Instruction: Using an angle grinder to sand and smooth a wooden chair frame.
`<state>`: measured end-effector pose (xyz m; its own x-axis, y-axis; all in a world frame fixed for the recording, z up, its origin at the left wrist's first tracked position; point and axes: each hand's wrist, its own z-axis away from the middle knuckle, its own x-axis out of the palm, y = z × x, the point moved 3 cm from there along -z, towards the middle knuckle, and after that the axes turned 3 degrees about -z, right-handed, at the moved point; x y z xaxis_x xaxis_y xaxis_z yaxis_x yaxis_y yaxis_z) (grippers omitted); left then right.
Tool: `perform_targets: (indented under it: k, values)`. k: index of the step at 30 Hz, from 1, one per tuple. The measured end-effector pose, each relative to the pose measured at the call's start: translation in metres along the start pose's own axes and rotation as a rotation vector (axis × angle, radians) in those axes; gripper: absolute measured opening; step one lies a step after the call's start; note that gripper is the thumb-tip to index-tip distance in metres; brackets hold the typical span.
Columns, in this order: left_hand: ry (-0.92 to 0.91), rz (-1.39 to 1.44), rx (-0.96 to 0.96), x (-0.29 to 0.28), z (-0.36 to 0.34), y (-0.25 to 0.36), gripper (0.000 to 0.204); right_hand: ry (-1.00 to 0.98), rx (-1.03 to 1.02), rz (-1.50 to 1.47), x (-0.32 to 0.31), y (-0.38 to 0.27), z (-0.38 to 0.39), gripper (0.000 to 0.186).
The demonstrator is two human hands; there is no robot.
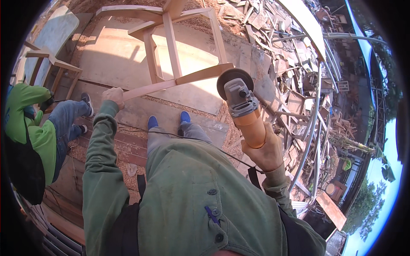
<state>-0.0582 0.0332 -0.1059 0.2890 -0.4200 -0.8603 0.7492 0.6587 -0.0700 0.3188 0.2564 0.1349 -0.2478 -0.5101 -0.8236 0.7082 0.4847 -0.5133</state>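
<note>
My left hand (112, 97) is closed around the end of the lower rail of an unpainted wooden chair-like frame (171, 51), which is tilted at the top middle, its upper parts cut off by the view's edge. My right hand (267, 152) grips the orange body of an angle grinder (241, 106) with a grey head and a dark disc. The disc is close to the right end of that rail; I cannot tell whether they touch. A black cord runs across my legs below the frame.
A co-worker (30, 128) in bright green sits at the left, near another wooden frame (53, 64) and a pale panel (60, 21). Under my feet lie plywood boards (102, 59) with sawdust. A large heap of wood scraps (294, 68), crossed by metal pipes (316, 119), fills the right.
</note>
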Motion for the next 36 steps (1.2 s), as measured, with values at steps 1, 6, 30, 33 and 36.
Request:
perform_targets:
  k: [1, 6, 30, 33, 36]
  values:
    - [-0.002, 0.011, 0.014, 0.001, -0.001, 0.001, 0.023, -0.001, 0.027, 0.024, 0.002, -0.004, 0.003, 0.046]
    - [-0.013, 0.071, 0.029, -0.007, 0.003, 0.008, 0.020, 0.029, 0.113, 0.104, 0.012, -0.018, 0.012, 0.048]
    - [-0.039, 0.144, 0.070, -0.009, 0.009, 0.013, 0.018, 0.053, 0.203, 0.257, 0.011, -0.065, -0.003, 0.045]
    - [-0.007, 0.145, 0.091, -0.012, 0.011, 0.017, 0.018, 0.038, 0.277, 0.245, 0.010, -0.067, 0.014, 0.046]
    - [-0.008, 0.149, 0.085, -0.014, 0.010, 0.019, 0.017, -0.008, 0.441, 0.228, 0.003, -0.065, 0.024, 0.046]
